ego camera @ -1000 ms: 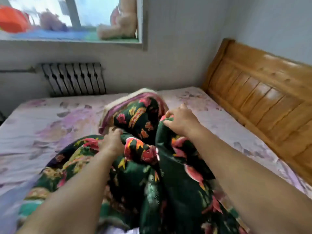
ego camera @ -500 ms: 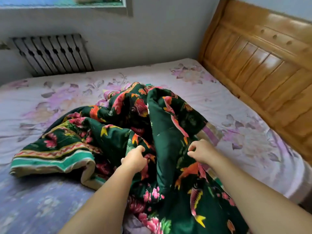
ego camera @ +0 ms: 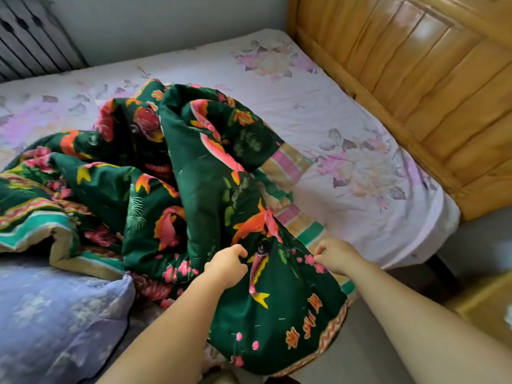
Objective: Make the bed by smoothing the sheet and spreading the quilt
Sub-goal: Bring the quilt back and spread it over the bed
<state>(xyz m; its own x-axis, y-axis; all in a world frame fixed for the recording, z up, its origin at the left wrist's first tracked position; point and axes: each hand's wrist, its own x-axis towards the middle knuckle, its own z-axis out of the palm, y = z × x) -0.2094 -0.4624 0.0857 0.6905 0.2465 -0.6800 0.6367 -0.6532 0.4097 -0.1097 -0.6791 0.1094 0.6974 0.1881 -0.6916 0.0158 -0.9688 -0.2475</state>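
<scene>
Both hands, left hand [ego camera: 227, 266] and right hand [ego camera: 336, 256], grip the bunched green quilt [ego camera: 194, 189] with curled fingers above the floral sheet [ego camera: 346, 120].

The quilt [ego camera: 177, 189] lies bunched on the sheet [ego camera: 346, 128], toward the bed's left and near side, one corner hanging off the near edge. The headboard [ego camera: 415, 87] stands to the right. A radiator [ego camera: 30, 40] is on the wall behind. A pillow [ego camera: 55, 314] lies at the near left, partly under the quilt.
</scene>
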